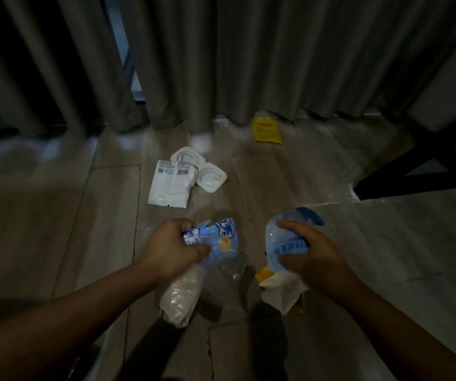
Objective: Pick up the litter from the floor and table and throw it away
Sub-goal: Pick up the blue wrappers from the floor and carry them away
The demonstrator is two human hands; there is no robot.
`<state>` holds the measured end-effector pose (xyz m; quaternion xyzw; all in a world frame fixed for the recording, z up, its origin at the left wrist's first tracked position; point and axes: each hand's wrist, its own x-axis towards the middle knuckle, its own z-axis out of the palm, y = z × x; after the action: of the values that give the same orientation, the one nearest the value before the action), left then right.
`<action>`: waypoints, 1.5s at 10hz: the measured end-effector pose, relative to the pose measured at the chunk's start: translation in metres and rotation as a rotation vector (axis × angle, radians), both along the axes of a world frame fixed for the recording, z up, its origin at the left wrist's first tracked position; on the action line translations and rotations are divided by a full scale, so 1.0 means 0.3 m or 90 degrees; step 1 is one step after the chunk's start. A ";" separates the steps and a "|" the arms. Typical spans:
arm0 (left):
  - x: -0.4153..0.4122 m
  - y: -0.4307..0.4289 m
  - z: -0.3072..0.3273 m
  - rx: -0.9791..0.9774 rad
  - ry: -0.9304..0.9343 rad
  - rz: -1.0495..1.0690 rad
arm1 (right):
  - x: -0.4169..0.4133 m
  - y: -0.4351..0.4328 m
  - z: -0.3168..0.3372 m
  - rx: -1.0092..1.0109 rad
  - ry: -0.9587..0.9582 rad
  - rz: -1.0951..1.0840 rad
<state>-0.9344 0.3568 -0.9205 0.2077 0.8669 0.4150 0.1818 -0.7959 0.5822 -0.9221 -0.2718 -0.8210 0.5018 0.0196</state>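
Note:
My left hand (172, 244) grips a blue and white snack wrapper (222, 235), with a clear plastic bag (181, 296) hanging below it. A crumpled blue plastic wrapper (287, 232) sits in my right hand (310, 253), together with white paper and a yellow scrap (280, 288). On the wooden floor ahead lie a white pouch with barcodes (170, 185) and, touching it, white plastic cup trays (207, 171). Farther off, near the curtain, rests a yellow packet (266, 130).
Grey curtains (221, 59) hang across the far side, down to the floor. A black table leg and brace (424, 160) stand at the right. A crumpled clear wrapper (221, 122) lies at the curtain hem. Wooden floor (56, 215) stretches left.

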 end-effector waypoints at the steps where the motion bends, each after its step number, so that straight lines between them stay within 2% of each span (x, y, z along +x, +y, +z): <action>1: -0.024 0.014 0.107 0.019 -0.026 0.029 | -0.029 0.022 0.095 0.038 0.002 -0.022; 2: -0.019 0.011 0.273 0.046 -0.055 0.070 | -0.024 0.021 0.238 0.092 0.032 -0.008; 3: 0.030 -0.002 0.463 0.034 -0.098 0.114 | 0.006 -0.010 0.416 0.076 0.010 -0.085; 5: 0.159 -0.011 0.923 0.034 -0.158 0.133 | 0.101 -0.076 0.849 0.028 -0.016 -0.122; 6: 0.209 -0.012 1.179 0.042 -0.142 0.138 | 0.158 -0.075 1.119 -0.016 -0.013 -0.147; 8: 0.336 0.012 1.730 0.072 -0.124 0.166 | 0.312 -0.055 1.709 0.039 0.010 -0.166; 9: 0.416 0.042 1.974 0.092 -0.127 0.210 | 0.389 -0.108 2.085 0.061 0.129 -0.194; 11: 0.574 0.116 2.344 0.159 -0.130 0.203 | 0.563 -0.065 2.361 0.093 0.134 -0.250; 12: 0.584 0.164 2.480 0.207 -0.099 0.153 | 0.615 -0.078 2.496 0.058 0.170 -0.281; 15: 0.641 0.277 2.729 0.326 -0.054 -0.053 | 0.834 -0.188 2.769 0.094 0.243 -0.516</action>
<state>-0.7420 0.4399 -0.1019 0.2647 0.7159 0.6217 0.1761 -0.5458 0.5258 -0.0914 -0.4715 -0.6636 0.4347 0.3851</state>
